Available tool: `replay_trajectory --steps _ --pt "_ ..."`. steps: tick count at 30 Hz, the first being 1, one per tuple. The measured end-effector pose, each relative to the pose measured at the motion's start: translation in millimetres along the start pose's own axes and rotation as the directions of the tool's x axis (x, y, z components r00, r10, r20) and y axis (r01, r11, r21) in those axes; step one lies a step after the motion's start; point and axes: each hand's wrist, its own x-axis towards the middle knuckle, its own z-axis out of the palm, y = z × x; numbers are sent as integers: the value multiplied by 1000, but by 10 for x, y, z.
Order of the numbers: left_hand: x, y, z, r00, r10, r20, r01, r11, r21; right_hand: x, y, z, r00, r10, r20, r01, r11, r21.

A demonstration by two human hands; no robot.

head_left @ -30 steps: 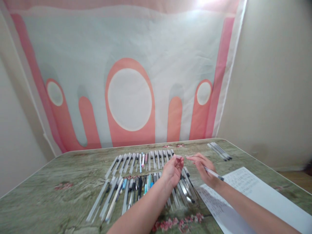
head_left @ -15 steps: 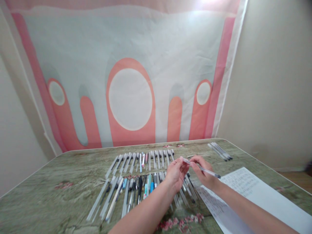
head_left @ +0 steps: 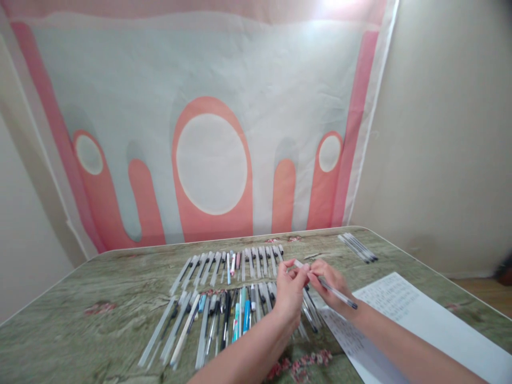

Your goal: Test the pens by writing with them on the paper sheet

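Note:
A slim pen (head_left: pixel 339 295) with a clear barrel and a dark tip is held up between my two hands, slanting down to the right. My left hand (head_left: pixel 291 292) pinches its pale, translucent upper end. On the barrel, the fingers of my right hand (head_left: pixel 331 281) are closed, and the dark end sticks out past them. Under and left of my hands lies the front row of pens, among them a turquoise pen (head_left: pixel 236 320) and a blue pen (head_left: pixel 247 314). My left forearm and hand hide part of that row.
Farther back lies a second row of mostly clear capped pens, with a pink one (head_left: pixel 238 260). Several pens (head_left: pixel 357 247) lie together at the back right. A sheet of paper with handwriting (head_left: pixel 432 325) rests beneath my right forearm. A printed backdrop (head_left: pixel 320 80) hangs behind the wood-patterned table (head_left: pixel 60 314).
My hands have drawn closer together at the upper end of the pen, and my left fingers have shifted their pinch. The whole view has moved slightly. The laid-out pens look unmoved.

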Motion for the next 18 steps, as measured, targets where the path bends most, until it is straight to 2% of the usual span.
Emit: replay_trajectory --steps 6,10,13,15,18 --pt "11 -25 -6 1000 -8 15 8 1000 12 22 33 -2 998 -57 3 56 997 54" --pt "76 -58 -23 1000 -29 12 29 999 -37 56 53 -1 999 -22 49 18 997 78" --pt "222 -14 -109 998 0 -62 -3 999 -46 103 70 -33 978 62 201 -80 994 80" --pt "351 58 -201 986 78 -146 -84 996 -35 145 98 -81 944 146 294 -176 981 77" --pt "521 161 -341 952 193 -236 -200 980 -3 224 151 -182 888 330 320 -374 923 88"
